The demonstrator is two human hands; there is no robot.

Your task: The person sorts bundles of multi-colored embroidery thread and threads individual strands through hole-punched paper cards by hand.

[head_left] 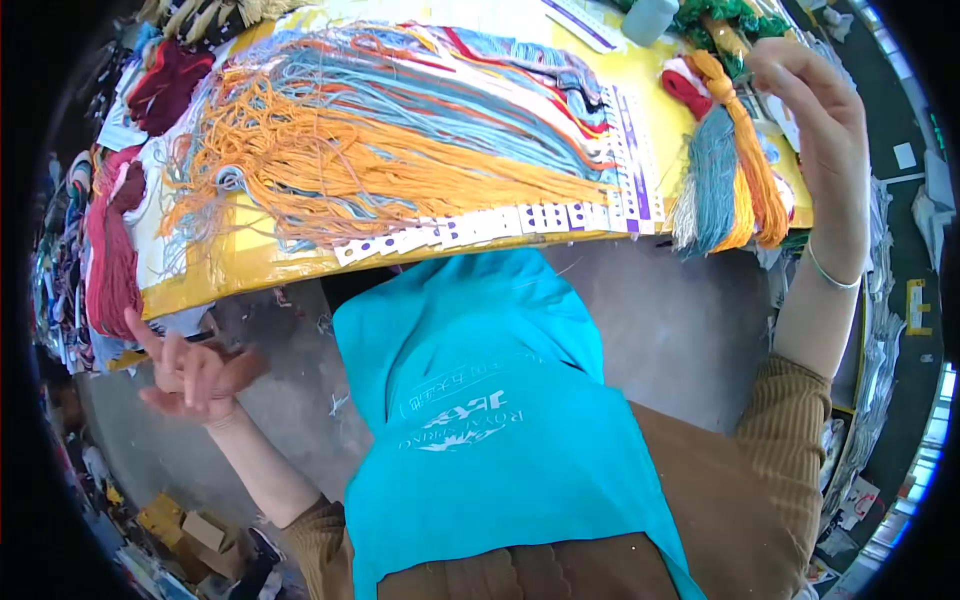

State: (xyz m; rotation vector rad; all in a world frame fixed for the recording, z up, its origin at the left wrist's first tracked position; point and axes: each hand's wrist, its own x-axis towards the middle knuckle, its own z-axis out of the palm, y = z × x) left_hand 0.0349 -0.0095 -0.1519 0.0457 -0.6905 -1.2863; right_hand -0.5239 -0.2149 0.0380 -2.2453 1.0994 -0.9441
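Observation:
My left hand (195, 378) hangs in front of the table's left edge, just below a hank of pink and maroon thread (118, 245). Its fingers are spread, slightly blurred, with nothing visible in them. Raised at the far right, my right hand (822, 115) has thumb and fingertips pinched together; whatever is between them is too small to make out. Beside it lie an orange thread hank (738, 130) and a blue one (710, 180). Between the hands, long orange threads (400, 170) and blue threads (400, 105) spread over the table, their right ends along white punched cards (625, 160).
The yellow-covered table (230, 270) has a dark red bundle (170, 85) at back left. A grey-blue container (650, 20) and green tinsel-like strands (705, 15) are at back right. A turquoise apron (490, 400) covers my lap. Cardboard boxes (205, 530) lie on the floor at lower left.

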